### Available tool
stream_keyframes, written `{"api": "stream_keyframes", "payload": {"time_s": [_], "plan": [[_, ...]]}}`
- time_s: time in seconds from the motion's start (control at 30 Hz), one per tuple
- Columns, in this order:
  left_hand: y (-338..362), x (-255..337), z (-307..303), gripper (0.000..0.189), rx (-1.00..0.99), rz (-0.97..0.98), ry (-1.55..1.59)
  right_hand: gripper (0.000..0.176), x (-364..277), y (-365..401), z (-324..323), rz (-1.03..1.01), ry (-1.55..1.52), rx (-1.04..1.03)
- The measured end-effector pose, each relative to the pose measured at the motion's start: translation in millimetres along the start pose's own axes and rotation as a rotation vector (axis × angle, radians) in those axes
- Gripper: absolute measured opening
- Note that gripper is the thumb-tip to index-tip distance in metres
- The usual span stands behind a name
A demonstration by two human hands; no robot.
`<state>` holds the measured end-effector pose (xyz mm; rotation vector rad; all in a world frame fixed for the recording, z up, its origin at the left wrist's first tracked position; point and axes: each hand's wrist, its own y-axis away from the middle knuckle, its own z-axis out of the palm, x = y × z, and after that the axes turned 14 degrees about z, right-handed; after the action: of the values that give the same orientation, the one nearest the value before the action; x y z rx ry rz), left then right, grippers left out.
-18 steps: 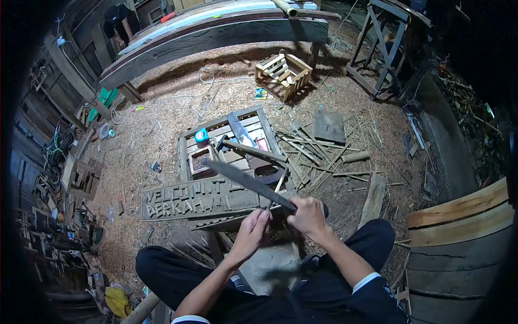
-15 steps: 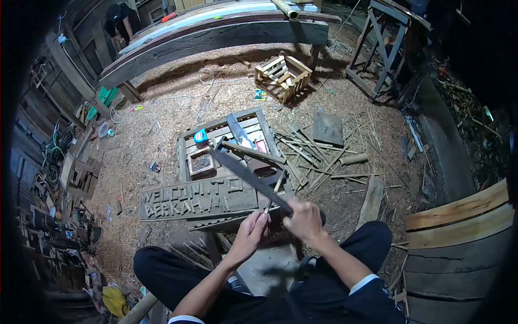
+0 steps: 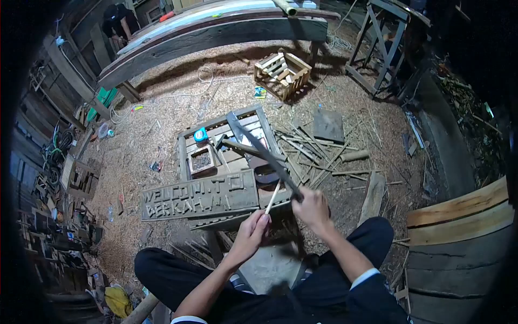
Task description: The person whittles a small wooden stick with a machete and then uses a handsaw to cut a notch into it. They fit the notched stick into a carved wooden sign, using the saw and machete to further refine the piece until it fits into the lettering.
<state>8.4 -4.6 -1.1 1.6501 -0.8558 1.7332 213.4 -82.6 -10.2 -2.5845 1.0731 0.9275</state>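
Observation:
My left hand (image 3: pixel 251 232) pinches a thin pale stick (image 3: pixel 273 198), which points up and away from the fingers. To its right, my right hand (image 3: pixel 312 208) is wrapped round the handle of a machete (image 3: pixel 271 161); the long dark blade slants up to the left, beyond the stick's upper end. Beyond both hands is a low slatted wooden table (image 3: pixel 183 154). On its near side lies a board (image 3: pixel 199 195) with lettering made of small sticks. A small wooden box (image 3: pixel 201 163) of tiny dark pieces and a blue tape measure (image 3: pixel 200 135) sit behind the board.
Split bamboo strips (image 3: pixel 307 151) litter the ground right of the table. A slatted crate (image 3: pixel 283 78) stands farther back, before a long heavy bench (image 3: pixel 216 47). Planks (image 3: pixel 458 254) lie at the right. Another person (image 3: pixel 121 24) bends at the back left. Wood shavings cover the floor.
The machete has swung up and to the right, away from the stick, its blade now steeper. My left hand and the stick have hardly moved.

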Motion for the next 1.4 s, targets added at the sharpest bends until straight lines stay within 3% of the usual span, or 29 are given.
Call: {"api": "stream_keyframes", "payload": {"time_s": [0.1,0.17,0.23,0.3,0.37,0.43,0.47,0.6,0.8,0.83,0.97,1.03,1.1,1.23,1.3,1.33,1.4], "plan": [[-3,3,0,0.03,0.041,-0.027,-0.039,0.023,-8,32,5,-0.164,0.058,-0.105],[-3,-6,-4,0.03,0.08,0.217,-0.362,0.026,-1,20,20,-0.186,0.089,-0.03],[0,12,0,0.03,0.078,0.17,-0.347,0.03,-14,11,11,0.032,0.042,-0.087],[0,15,-1,0.032,0.035,0.029,-0.292,0.026,-23,30,5,-0.027,0.041,-0.081],[0,-7,-4,0.028,0.045,0.1,-0.226,0.023,-21,44,11,-0.128,0.085,-0.184],[0,-9,-3,0.023,0.123,-0.101,0.175,0.021,-18,45,22,-0.166,0.024,-0.168],[1,-8,-1,0.021,0.168,-0.141,0.225,0.023,-17,42,25,-0.182,0.01,-0.157],[1,5,-1,0.024,0.073,-0.128,0.354,0.026,-14,30,22,-0.15,0.027,-0.157],[4,-4,5,0.026,0.137,-0.152,0.451,0.023,-14,40,22,-0.069,0.025,-0.227],[1,-8,5,0.026,0.14,-0.118,0.472,0.023,-17,45,20,-0.139,0.027,-0.255],[-1,-11,4,0.023,0.169,-0.179,0.55,0.024,-7,27,28,-0.2,0.014,-0.16],[-3,14,4,0.017,0.154,-0.193,0.52,0.024,-11,16,24,-0.113,-0.045,-0.106],[-4,17,8,0.016,0.158,-0.19,0.492,0.024,-13,25,20,-0.073,0.02,-0.105],[-4,10,6,0.023,0.19,-0.203,0.577,0.024,-15,28,19,-0.186,-0.057,-0.208],[-5,15,7,0.02,0.125,-0.241,0.672,0.023,-17,12,17,-0.035,-0.135,-0.188],[-6,12,9,0.02,0.126,-0.216,0.687,0.024,-14,15,28,-0.075,-0.057,-0.111],[-6,14,8,0.022,0.153,-0.232,0.669,0.023,-14,31,24,-0.123,-0.017,-0.149]]}}
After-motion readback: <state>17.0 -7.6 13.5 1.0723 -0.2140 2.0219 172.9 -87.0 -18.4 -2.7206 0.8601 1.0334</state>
